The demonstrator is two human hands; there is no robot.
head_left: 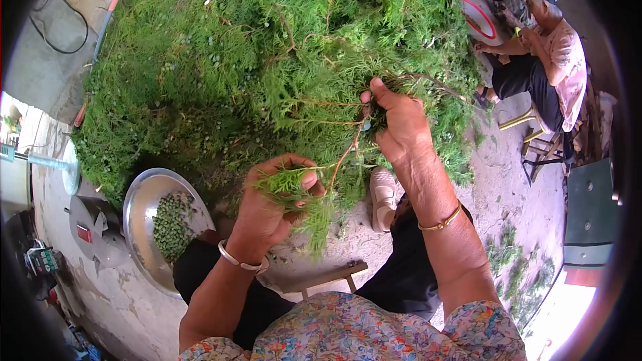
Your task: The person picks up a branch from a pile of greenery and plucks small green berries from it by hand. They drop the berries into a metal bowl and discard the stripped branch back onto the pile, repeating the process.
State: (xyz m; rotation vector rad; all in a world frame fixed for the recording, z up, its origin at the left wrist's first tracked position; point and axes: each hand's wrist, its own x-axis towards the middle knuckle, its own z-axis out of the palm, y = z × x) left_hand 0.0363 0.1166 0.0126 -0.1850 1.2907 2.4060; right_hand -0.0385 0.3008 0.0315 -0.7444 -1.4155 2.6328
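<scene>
So the left hand [264,204] is curling closed around a leafy sprig [284,182] near the centre, and the right hand [404,124], just above and to the right, is pinching the branch [345,160]. Can't tell if the sprig's joined on. Looks like a hold-and-sort-through-it step to me; the next move calls for a steady right grip and light left fingers. The bowl [141,227] is sitting lower left, holding small green cones [172,227]; the cut greenery [180,47] is filling the upper middle.

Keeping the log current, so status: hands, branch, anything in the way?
Left hand holding green sprig. Right hand gripping branch. Leafy pile close beyond; nothing seen blocking either hand.
</scene>
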